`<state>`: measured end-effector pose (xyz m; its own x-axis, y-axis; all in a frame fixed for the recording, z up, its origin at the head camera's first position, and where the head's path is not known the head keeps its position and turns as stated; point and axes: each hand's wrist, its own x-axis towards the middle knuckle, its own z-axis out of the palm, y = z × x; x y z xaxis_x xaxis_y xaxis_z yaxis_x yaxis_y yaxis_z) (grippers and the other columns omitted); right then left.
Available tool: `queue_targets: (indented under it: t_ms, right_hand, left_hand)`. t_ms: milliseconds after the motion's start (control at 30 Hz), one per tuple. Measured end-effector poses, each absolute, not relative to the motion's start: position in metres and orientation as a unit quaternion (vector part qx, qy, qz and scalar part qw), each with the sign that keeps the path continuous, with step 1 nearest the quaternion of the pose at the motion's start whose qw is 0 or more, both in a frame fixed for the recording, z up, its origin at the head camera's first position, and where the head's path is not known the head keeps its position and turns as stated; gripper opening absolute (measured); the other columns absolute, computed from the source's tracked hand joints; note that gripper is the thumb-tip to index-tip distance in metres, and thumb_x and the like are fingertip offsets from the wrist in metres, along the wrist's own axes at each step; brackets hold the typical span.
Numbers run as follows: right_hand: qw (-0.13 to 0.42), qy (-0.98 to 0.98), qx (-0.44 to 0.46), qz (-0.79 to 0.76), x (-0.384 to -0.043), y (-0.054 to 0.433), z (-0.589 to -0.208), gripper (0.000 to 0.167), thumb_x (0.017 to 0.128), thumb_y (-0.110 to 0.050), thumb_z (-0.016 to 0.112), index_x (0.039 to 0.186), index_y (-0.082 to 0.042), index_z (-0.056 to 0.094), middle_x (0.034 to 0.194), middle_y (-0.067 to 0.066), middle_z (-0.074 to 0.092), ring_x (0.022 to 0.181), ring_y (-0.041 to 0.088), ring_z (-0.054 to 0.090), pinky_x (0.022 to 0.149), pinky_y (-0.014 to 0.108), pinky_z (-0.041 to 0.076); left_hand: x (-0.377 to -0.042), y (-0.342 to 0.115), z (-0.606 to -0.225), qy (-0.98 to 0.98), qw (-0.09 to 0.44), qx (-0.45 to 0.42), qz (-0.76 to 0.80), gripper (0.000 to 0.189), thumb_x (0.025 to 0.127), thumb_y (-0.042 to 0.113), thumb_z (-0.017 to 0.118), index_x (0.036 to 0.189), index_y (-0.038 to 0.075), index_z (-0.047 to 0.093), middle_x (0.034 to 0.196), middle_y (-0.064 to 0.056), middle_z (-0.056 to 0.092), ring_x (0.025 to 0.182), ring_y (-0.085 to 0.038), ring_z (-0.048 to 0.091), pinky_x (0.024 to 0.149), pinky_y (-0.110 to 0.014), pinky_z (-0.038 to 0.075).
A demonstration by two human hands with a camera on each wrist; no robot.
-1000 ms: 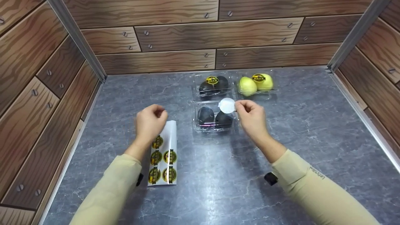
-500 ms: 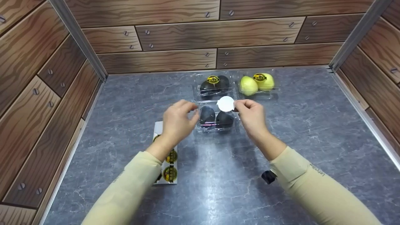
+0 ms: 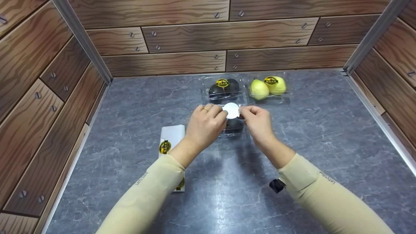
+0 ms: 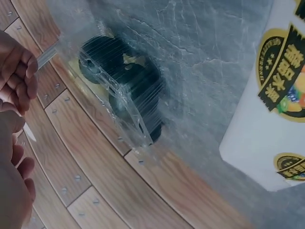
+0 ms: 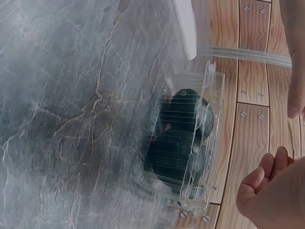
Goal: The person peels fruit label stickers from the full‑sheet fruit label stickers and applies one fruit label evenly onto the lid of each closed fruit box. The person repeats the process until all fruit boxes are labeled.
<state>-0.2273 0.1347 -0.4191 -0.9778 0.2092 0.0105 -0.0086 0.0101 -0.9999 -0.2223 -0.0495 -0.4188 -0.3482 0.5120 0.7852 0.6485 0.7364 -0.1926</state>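
Note:
A round sticker (image 3: 232,110), its plain white back up, is held above a clear plastic clamshell box (image 5: 217,119) of dark oval fruits (image 5: 174,152), which look like avocados. My right hand (image 3: 259,123) pinches the sticker's right edge between thumb and fingers. At the left edge, the thumb and fingertips of my left hand (image 3: 207,125) pinch it too. In the left wrist view the sticker (image 4: 29,132) shows only as a thin white sliver. From the head, my left hand hides much of the box below.
A folded white sheet of round black-and-yellow stickers (image 3: 172,131) lies left, partly under my left forearm. Behind stand two labelled clamshells, one with dark fruits (image 3: 216,92), one with yellow-green pears (image 3: 259,89). Wood-patterned walls (image 3: 188,61) enclose the grey marbled tabletop (image 3: 136,100).
My left hand has moved right from beside the sticker sheet to the white sticker and now pinches its left edge. The right hand has kept its pinch, shifting slightly left.

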Motion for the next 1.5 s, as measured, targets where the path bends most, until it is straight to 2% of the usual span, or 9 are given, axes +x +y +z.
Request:
queue_targets:
  t_ms: [167, 467, 1033, 1200, 1500]
  right_hand:
    - [0.068, -0.702, -0.079, 0.705, -0.2268, 0.1341, -0.4196, 0.013, 0.096, -0.007, 0.068, 0.088, 0.0, 0.076, 0.075, -0.002, 0.07, 0.076, 0.014, 0.064, 0.068, 0.021, 0.053]
    - [0.062, -0.71, -0.086, 0.696, -0.2239, 0.1314, -0.4191, 0.013, 0.094, -0.009, 0.069, 0.084, -0.002, 0.075, 0.074, -0.003, 0.067, 0.074, 0.012, 0.06, 0.066, 0.021, 0.05]
    - [0.057, -0.732, -0.092, 0.673, -0.2249, 0.1338, -0.42, 0.015, 0.095, -0.011, 0.071, 0.091, 0.002, 0.077, 0.077, -0.002, 0.067, 0.073, 0.013, 0.057, 0.061, 0.021, 0.045]
    - [0.05, -0.73, -0.098, 0.674, -0.2253, 0.1344, -0.4213, 0.015, 0.095, -0.01, 0.071, 0.091, 0.002, 0.077, 0.077, -0.002, 0.069, 0.073, 0.013, 0.059, 0.065, 0.023, 0.05]
    - [0.056, -0.735, -0.093, 0.67, -0.2263, 0.1339, -0.4246, 0.013, 0.094, -0.008, 0.073, 0.087, 0.001, 0.079, 0.082, 0.002, 0.073, 0.088, 0.022, 0.064, 0.08, 0.028, 0.051]
  left_hand:
    - [-0.2239, -0.0457, -0.4194, -0.802, 0.465, -0.373, -0.041, 0.01, 0.092, 0.007, 0.07, 0.082, 0.009, 0.068, 0.088, -0.005, 0.07, 0.08, -0.025, 0.066, 0.064, -0.036, 0.052]
    - [-0.2247, -0.0429, -0.423, -0.8, 0.465, -0.378, -0.04, 0.017, 0.093, 0.004, 0.065, 0.078, 0.01, 0.065, 0.082, -0.005, 0.066, 0.076, -0.024, 0.061, 0.064, -0.037, 0.048]
    - [-0.2254, -0.0434, -0.4233, -0.799, 0.456, -0.389, -0.045, 0.017, 0.095, 0.005, 0.068, 0.079, 0.01, 0.07, 0.084, -0.004, 0.069, 0.076, -0.026, 0.061, 0.064, -0.038, 0.048]
    - [-0.225, -0.0426, -0.424, -0.799, 0.458, -0.387, -0.044, 0.016, 0.095, 0.006, 0.069, 0.08, 0.009, 0.07, 0.085, -0.004, 0.069, 0.077, -0.027, 0.062, 0.063, -0.038, 0.048]
    - [-0.2232, -0.0445, -0.4276, -0.809, 0.447, -0.378, -0.041, 0.018, 0.095, 0.006, 0.07, 0.078, 0.009, 0.069, 0.086, -0.004, 0.07, 0.079, -0.024, 0.064, 0.067, -0.037, 0.051]
